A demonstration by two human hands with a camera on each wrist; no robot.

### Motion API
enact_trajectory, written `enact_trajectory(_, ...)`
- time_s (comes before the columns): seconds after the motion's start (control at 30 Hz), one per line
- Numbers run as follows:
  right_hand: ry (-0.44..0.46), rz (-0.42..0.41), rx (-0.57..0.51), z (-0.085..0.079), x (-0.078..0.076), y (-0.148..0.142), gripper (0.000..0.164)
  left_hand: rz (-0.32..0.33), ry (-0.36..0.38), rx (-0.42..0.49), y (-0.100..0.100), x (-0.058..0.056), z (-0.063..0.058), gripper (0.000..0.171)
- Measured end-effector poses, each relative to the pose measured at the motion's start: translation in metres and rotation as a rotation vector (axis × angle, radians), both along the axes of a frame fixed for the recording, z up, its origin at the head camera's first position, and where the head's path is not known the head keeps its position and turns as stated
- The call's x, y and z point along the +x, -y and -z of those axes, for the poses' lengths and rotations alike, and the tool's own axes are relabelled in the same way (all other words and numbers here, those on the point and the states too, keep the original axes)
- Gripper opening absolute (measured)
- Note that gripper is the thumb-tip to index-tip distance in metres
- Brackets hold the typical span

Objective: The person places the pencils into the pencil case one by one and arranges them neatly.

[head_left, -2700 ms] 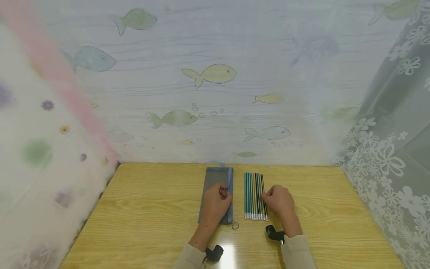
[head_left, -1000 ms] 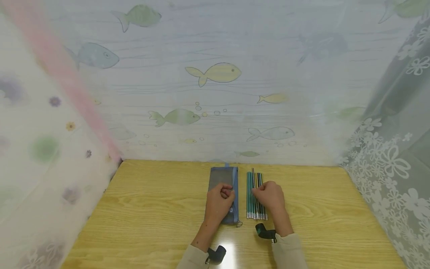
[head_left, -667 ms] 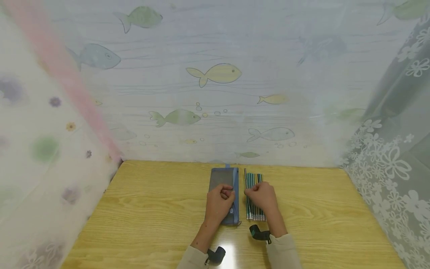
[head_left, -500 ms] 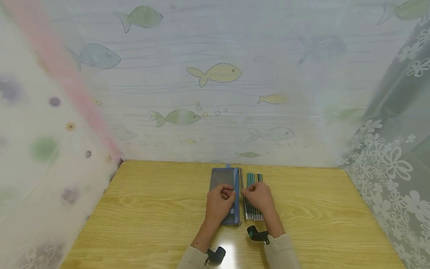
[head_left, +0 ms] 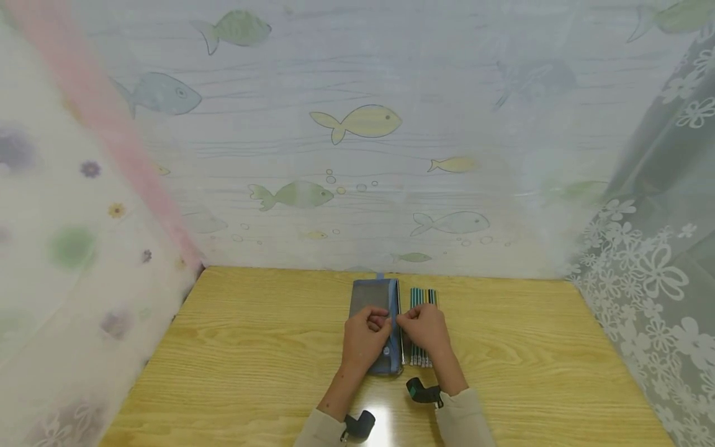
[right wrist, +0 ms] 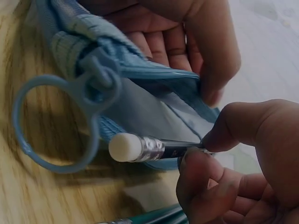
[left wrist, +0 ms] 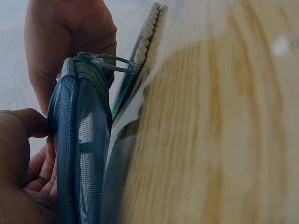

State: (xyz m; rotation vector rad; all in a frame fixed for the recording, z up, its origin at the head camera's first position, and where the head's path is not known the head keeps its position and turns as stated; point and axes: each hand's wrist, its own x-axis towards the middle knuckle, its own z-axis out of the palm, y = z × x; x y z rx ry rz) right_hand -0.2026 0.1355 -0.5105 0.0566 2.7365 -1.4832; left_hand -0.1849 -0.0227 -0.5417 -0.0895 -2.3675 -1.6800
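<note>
In the head view a blue-grey mesh pencil case lies on the table with its zip side to the right. My left hand pinches the edge of its opening, and the right wrist view shows that opening spread apart. Between thumb and forefinger, my right hand holds a dark pencil with a white eraser and silver ferrule. The pencil lies along the mouth of the case, eraser end toward me. Part of its shaft is hidden behind the fingers. Several more pencils lie side by side under the right hand.
A wood-grain table bears everything. From the zip hangs a round pull ring, close beside the eraser. A fish-patterned curtain stands along the back edge, and a lace curtain at the right.
My right hand has taken the dark pencil from the right end of the row and carried it left over the others to the case's opening. The left hand stays at the case.
</note>
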Motion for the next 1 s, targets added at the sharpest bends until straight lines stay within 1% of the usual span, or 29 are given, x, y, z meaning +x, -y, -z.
enact_trajectory(0.17,0.005,0.016,-0.015,0.0013,-0.0007,0.0038,0.017,0.001,-0.002,0.004,-0.0003,0.0002,-0.0004,0.011)
enact_trajectory(0.37,0.011,0.02,-0.018,0.0044,-0.0018,0.0059,0.017,0.004,0.014,0.006,-0.0003,0.0008,-0.0015,0.012)
enact_trajectory(0.63,0.029,0.036,-0.04,0.0031,-0.0017,0.0065,0.017,0.005,0.019,0.002,-0.0002,0.0011,-0.0021,0.012)
enact_trajectory(0.8,0.014,0.03,-0.059,0.003,-0.0015,0.0054,0.018,0.013,0.015,0.0,-0.0003,0.0019,-0.0035,0.013)
enact_trajectory(1.0,0.038,0.02,-0.131,0.0048,-0.0022,0.0069,0.017,0.014,0.016,0.004,-0.0004,0.0025,-0.0041,0.012)
